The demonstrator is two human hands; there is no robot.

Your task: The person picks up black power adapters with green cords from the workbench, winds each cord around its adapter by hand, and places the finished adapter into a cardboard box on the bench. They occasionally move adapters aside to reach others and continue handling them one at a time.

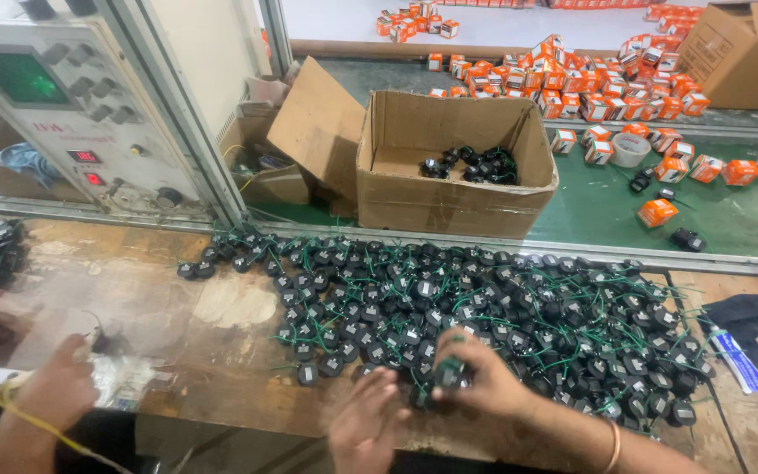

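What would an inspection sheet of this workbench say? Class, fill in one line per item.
Surface: worn wooden bench, scuffed with pale patches.
Job's things: big heap of small black round parts with green wires; right hand holds one, left hand rests open at the heap's edge.
Clutter: dark cloth and a blue-and-white tube at the right.
Fingers: bare; right ones closed on a part, left ones spread.
Cables: green wires tangled through the heap; a yellow cord at another person's hand.
Surroundings: open cardboard box holding a few black parts, test instrument, many small orange boxes behind.
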